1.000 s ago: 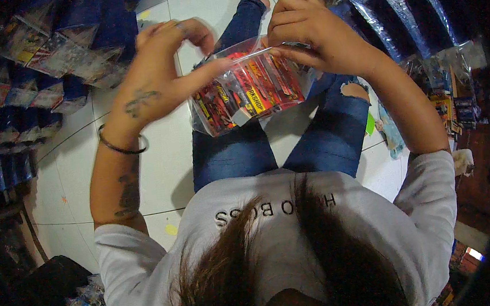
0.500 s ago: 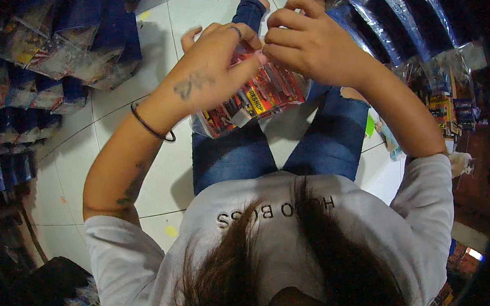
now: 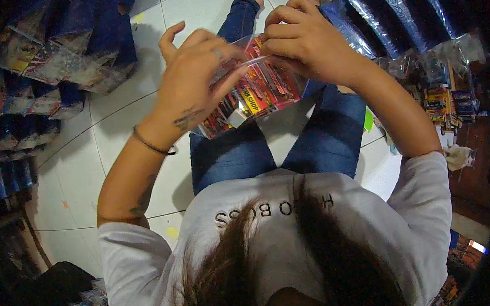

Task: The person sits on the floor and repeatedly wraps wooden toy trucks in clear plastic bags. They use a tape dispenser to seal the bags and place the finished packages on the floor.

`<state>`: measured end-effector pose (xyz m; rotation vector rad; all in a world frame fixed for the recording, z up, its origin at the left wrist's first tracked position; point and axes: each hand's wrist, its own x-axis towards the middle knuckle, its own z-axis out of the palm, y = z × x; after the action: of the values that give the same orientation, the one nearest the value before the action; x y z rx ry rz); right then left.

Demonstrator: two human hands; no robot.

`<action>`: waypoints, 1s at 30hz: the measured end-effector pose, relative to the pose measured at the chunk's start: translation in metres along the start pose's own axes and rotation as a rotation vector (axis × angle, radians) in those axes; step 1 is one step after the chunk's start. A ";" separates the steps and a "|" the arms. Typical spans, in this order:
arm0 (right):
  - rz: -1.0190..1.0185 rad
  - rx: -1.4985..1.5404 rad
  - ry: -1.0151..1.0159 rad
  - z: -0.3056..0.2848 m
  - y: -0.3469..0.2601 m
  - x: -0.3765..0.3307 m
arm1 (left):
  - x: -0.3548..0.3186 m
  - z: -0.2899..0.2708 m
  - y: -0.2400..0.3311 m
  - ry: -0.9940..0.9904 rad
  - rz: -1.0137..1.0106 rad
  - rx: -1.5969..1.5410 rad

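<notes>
A clear plastic packet with red and yellow printed pieces inside is held up over my lap. My left hand has its thumb and fingers on the upper left edge of the packet, with the index finger partly blurred and the little finger sticking out. Curled fingers of my right hand grip the packet's upper right edge; their tips are partly hidden. A clear film flap stretches between both hands.
My jeans-clad legs lie below the packet on a white tiled floor. Blue and clear packaged goods hang at the left, and more blue packs are at the upper right. Small colourful packets stand at the right.
My left hand has moved left, away from the right hand, along the packet's upper edge. My right hand has stayed nearly in place, and the packet shows more of its top.
</notes>
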<state>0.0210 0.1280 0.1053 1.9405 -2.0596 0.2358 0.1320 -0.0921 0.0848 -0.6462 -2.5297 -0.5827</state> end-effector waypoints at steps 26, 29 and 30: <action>-0.164 -0.320 0.157 0.014 -0.006 0.001 | 0.028 0.014 -0.013 -0.585 -0.671 -0.831; -0.139 -0.231 0.087 0.019 -0.002 0.000 | 0.018 0.011 0.002 -0.171 -0.071 -0.031; -0.074 -0.146 0.089 0.021 -0.001 0.000 | 0.016 0.011 0.006 -0.157 -0.107 -0.115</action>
<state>0.0200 0.1216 0.0857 1.8794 -1.8905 0.1482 0.1192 -0.0765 0.0856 -0.6212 -2.7058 -0.7471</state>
